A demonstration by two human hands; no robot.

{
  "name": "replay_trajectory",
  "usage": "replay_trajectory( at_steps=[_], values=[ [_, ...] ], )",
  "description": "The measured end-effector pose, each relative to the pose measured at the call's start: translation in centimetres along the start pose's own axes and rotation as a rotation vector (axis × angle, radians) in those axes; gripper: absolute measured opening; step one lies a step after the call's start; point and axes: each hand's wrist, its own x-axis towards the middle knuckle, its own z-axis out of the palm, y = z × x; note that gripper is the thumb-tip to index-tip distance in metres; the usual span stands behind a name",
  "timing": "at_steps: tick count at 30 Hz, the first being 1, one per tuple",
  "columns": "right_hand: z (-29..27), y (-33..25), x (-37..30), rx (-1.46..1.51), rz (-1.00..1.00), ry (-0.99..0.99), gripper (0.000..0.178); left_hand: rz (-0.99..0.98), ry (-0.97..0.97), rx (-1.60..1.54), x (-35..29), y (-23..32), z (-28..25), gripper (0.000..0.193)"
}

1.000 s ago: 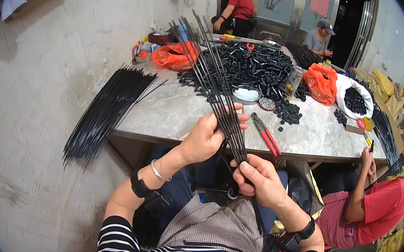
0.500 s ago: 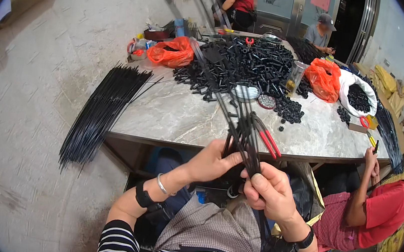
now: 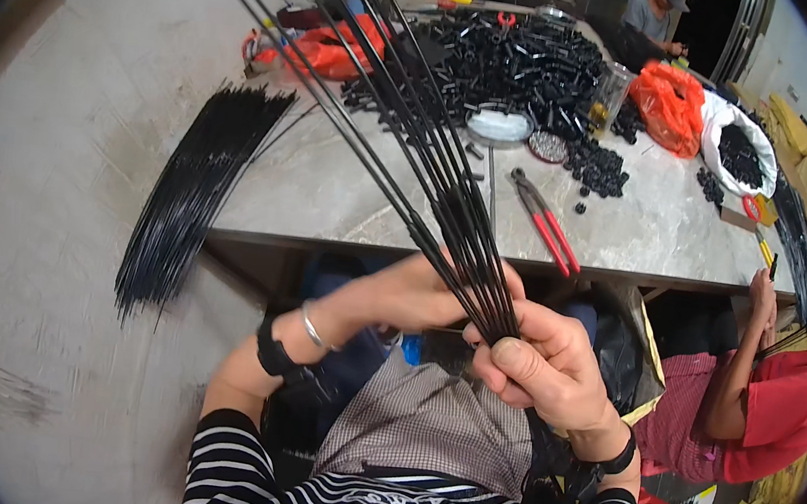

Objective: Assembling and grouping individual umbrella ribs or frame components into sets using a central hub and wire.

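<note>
A fanned bundle of thin black rods (image 3: 462, 224) slants up and leftward over the table edge, some rods having thicker sleeves partway along. Its lower end is gripped in my right hand (image 3: 551, 366), thumb pressed across the front and fingers curled under. My left hand (image 3: 428, 295) lies behind the bundle near that grip, with fingertips partly showing past the rods' right side. Most of its fingers are hidden, so its hold cannot be made out. Beyond the hands, red-handled pliers (image 3: 549, 228) lie on the marble-patterned table (image 3: 359, 201).
A heap of black tubular parts (image 3: 517, 65) covers the table's far middle, near a lidded dish (image 3: 500, 126). Long black rods (image 3: 194, 191) overhang the left edge. Orange bags (image 3: 668, 108) and a white sack (image 3: 731, 126) stand right. A person in red (image 3: 788, 400) sits at right.
The rods have spread into a wider fan, leaning left. My left hand has slid behind the bundle from its side, while my right hand keeps its grip. The view has tilted down slightly.
</note>
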Motion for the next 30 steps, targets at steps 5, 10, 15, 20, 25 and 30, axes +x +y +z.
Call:
replay_trajectory(
  at_steps=[5,10,15,20,25,30],
  values=[
    [-0.5,0.1,3.5,-0.211,-0.093,-0.053,0.015,0.377,0.386,0.558,3.4,0.0,-8.8,0.024],
    [-7.7,12.9,9.3,-0.11,-0.071,-0.006,0.018,0.286,0.045,1.033,5.3,-10.0,-11.7,0.074],
    [-10.9,19.1,9.4,-0.067,0.069,0.083,0.018,0.016,-0.156,1.081,1.2,-10.1,-9.6,0.096],
    [-11.1,19.6,10.5,-0.12,0.085,0.113,0.019,0.075,-0.035,0.9,0.6,-11.1,-8.2,0.108],
    [-10.5,19.6,12.0,-0.232,0.103,0.027,0.021,0.079,-0.053,0.865,0.6,-12.1,-7.8,0.044],
    [-9.6,19.1,13.1,-0.165,0.109,0.048,0.023,0.11,-0.052,0.743,0.1,-11.9,-7.7,0.028]
  ],
)
